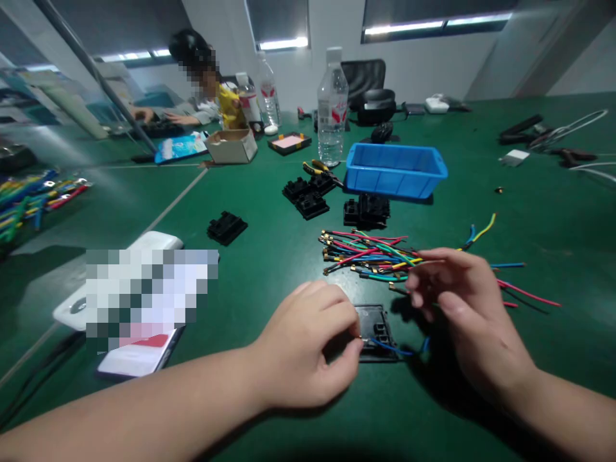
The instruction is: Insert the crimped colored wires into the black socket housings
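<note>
My left hand pinches the terminal end of a short blue wire. It is over a flat black plastic housing, and its fingers cover the housing's left side. The wire trails right across the housing, its far end bending up from the table. Just right of it hovers my right hand, fingers curved and apart, with nothing visible in them. Behind that hand lies a loose bundle of coloured wires with brass-coloured terminals, partly hidden by the fingers.
Beyond the bundle are black plastic parts, yellow-handled pliers, a blue bin and a water bottle. A phone and white device lie left, near a single black part. Another person sits across.
</note>
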A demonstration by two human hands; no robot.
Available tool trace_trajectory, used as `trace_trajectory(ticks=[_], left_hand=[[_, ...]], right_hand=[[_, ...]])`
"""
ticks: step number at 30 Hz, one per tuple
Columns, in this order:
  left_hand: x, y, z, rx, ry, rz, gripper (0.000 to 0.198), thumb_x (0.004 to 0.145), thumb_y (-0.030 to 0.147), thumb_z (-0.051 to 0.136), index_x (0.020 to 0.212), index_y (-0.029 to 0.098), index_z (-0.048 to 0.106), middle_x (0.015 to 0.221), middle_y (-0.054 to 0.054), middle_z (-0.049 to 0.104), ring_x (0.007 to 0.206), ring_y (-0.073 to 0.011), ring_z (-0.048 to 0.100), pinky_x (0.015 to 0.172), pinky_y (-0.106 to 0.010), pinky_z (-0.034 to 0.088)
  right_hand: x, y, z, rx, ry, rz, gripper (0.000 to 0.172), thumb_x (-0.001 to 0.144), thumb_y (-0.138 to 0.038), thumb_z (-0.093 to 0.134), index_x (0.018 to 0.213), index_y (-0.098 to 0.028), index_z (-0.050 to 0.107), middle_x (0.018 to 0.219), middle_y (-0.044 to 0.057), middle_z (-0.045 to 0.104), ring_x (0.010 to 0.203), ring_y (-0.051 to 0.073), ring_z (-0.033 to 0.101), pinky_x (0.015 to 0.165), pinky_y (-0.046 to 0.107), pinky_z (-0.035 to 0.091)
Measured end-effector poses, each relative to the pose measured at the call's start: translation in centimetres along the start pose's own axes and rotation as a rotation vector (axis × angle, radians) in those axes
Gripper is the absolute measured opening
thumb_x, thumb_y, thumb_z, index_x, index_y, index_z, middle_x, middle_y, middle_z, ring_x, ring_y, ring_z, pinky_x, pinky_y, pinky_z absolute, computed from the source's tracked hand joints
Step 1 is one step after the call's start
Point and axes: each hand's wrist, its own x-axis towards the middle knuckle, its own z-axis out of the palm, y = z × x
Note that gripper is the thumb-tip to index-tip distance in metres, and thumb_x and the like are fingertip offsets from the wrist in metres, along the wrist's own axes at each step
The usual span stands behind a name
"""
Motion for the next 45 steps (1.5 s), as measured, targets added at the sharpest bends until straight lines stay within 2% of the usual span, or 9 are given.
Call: trace_trajectory(ticks=[2, 4, 6, 9, 13, 24, 32, 41, 45], left_hand=[[0.0, 0.0, 0.0, -0.002, 0.009, 0.002, 0.003, 0.081, 0.017, 0.057, 0.078, 0.016, 0.058, 0.08, -0.003, 0.059, 0.078, -0.0158, 0.052, 0.071, -0.031, 0.04], [0.0, 0.0, 0.0, -0.003, 0.019, 0.001, 0.003, 0.08, 0.017, 0.057, 0.078, 0.016, 0.057, 0.08, -0.002, 0.058, 0.078, -0.0155, 0.052, 0.071, -0.031, 0.04], [0.0, 0.0, 0.1, -0.003, 0.016, 0.0, 0.003, 0.081, 0.017, 0.057, 0.078, 0.016, 0.057, 0.079, -0.002, 0.058, 0.078, -0.0157, 0.051, 0.071, -0.031, 0.04], [0.0, -0.1, 0.2, 0.006, -0.008, -0.001, 0.005, 0.082, 0.017, 0.055, 0.078, 0.016, 0.057, 0.079, -0.003, 0.058, 0.079, -0.0167, 0.051, 0.071, -0.032, 0.039], [0.0, -0.2, 0.1, 0.014, -0.013, 0.009, 0.007, 0.084, 0.018, 0.054, 0.078, 0.016, 0.056, 0.078, -0.003, 0.057, 0.078, -0.0171, 0.05, 0.07, -0.032, 0.038], [0.0, -0.2, 0.1, 0.001, -0.028, 0.018, 0.008, 0.086, 0.017, 0.054, 0.078, 0.016, 0.057, 0.077, -0.002, 0.056, 0.076, -0.0157, 0.049, 0.069, -0.03, 0.038], [0.1, -0.2, 0.1, 0.002, -0.02, 0.021, 0.008, 0.085, 0.017, 0.054, 0.078, 0.016, 0.058, 0.077, -0.002, 0.057, 0.076, -0.0158, 0.05, 0.07, -0.03, 0.039], [0.3, -0.2, 0.1, 0.03, -0.03, 0.026, 0.008, 0.084, 0.016, 0.053, 0.078, 0.016, 0.057, 0.078, -0.003, 0.057, 0.076, -0.0168, 0.05, 0.069, -0.031, 0.039], [0.2, -0.3, -0.1, 0.025, -0.031, 0.046, 0.006, 0.082, 0.015, 0.053, 0.079, 0.016, 0.057, 0.079, -0.004, 0.057, 0.077, -0.0172, 0.05, 0.07, -0.032, 0.04]], right_hand=[[0.3, 0.5, 0.1, 0.088, 0.135, 0.066, 0.031, 0.095, -0.033, 0.048, 0.125, -0.032, 0.047, 0.104, 0.005, 0.055, 0.076, 0.016, 0.056, 0.051, 0.026, 0.047], [0.6, 0.4, 0.2, -0.014, 0.113, 0.027, 0.024, 0.094, -0.029, 0.052, 0.118, -0.031, 0.052, 0.1, 0.004, 0.056, 0.076, 0.015, 0.056, 0.055, 0.026, 0.047], [0.6, -0.3, 0.3, -0.215, -0.062, -0.118, 0.015, 0.092, -0.021, 0.053, 0.105, -0.026, 0.057, 0.09, 0.003, 0.06, 0.077, 0.016, 0.057, 0.063, 0.028, 0.049], [0.4, -1.5, 0.5, -0.384, -0.321, -0.363, 0.016, 0.088, -0.013, 0.054, 0.101, -0.021, 0.058, 0.085, 0.004, 0.062, 0.077, 0.017, 0.056, 0.066, 0.032, 0.048], [0.1, -1.9, 0.7, -0.474, -0.437, -0.491, 0.017, 0.085, -0.011, 0.055, 0.101, -0.017, 0.059, 0.087, 0.007, 0.064, 0.078, 0.019, 0.053, 0.065, 0.034, 0.046], [0.2, -1.6, 0.4, -0.475, -0.507, -0.544, 0.016, 0.086, -0.011, 0.058, 0.101, -0.014, 0.061, 0.097, 0.008, 0.065, 0.093, 0.021, 0.05, 0.081, 0.038, 0.046], [0.2, -1.3, 0.3, -0.482, -0.529, -0.556, 0.018, 0.086, -0.012, 0.06, 0.104, -0.015, 0.062, 0.099, 0.007, 0.066, 0.095, 0.021, 0.052, 0.083, 0.037, 0.046], [0.1, -1.3, 0.2, -0.5, -0.54, -0.573, 0.015, 0.09, -0.012, 0.053, 0.101, -0.015, 0.062, 0.098, 0.01, 0.067, 0.082, 0.017, 0.058, 0.069, 0.03, 0.048], [0.0, -1.5, 0.2, -0.494, -0.554, -0.562, 0.014, 0.092, -0.013, 0.05, 0.101, -0.015, 0.061, 0.099, 0.011, 0.068, 0.082, 0.017, 0.061, 0.068, 0.028, 0.05]])
